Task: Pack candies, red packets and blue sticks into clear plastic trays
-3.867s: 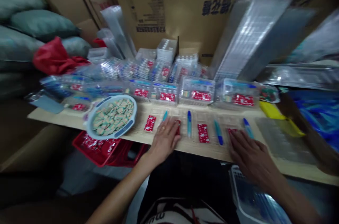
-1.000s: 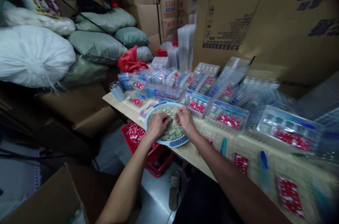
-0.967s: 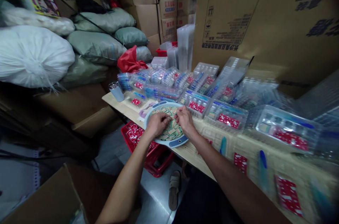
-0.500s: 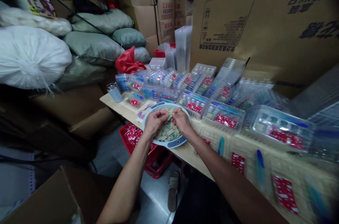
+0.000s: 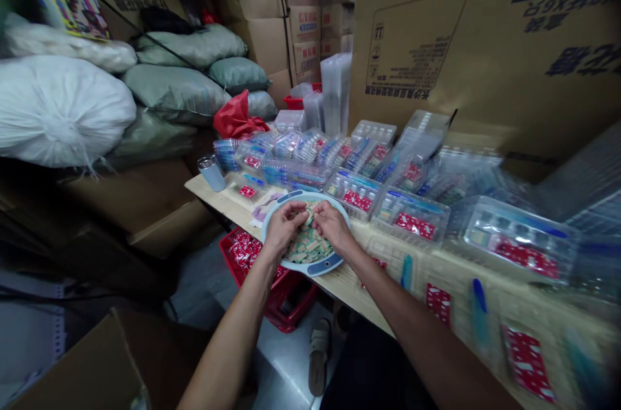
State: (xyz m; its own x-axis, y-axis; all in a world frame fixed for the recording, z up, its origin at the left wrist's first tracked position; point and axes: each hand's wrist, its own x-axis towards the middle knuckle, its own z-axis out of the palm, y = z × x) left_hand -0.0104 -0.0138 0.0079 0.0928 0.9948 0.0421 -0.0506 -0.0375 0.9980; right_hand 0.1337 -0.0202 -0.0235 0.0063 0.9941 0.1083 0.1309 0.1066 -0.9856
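My left grip and right grip are both over a round pale blue plastic bowl on the table, fingers curled in and fingertips nearly meeting above the pile. Can't tell if either grip is pinching a piece, since my fingers hide it. Directly under both grips, filling the bowl, is a heap of small flat pieces, pale green and tan. They look thin, light and fairly stiff, and likely to slide over each other, so I'd take one by its edge between fingertip and thumb. The bowl looks light, best held by its rim. Just past the grips stand clear plastic trays holding red packets. Right of my right grip, red cards and blue-tipped sticks lie on the table. Below the grips, a red basket sits under the table edge. Cartons ahead carry upside-down print, too warped to read.
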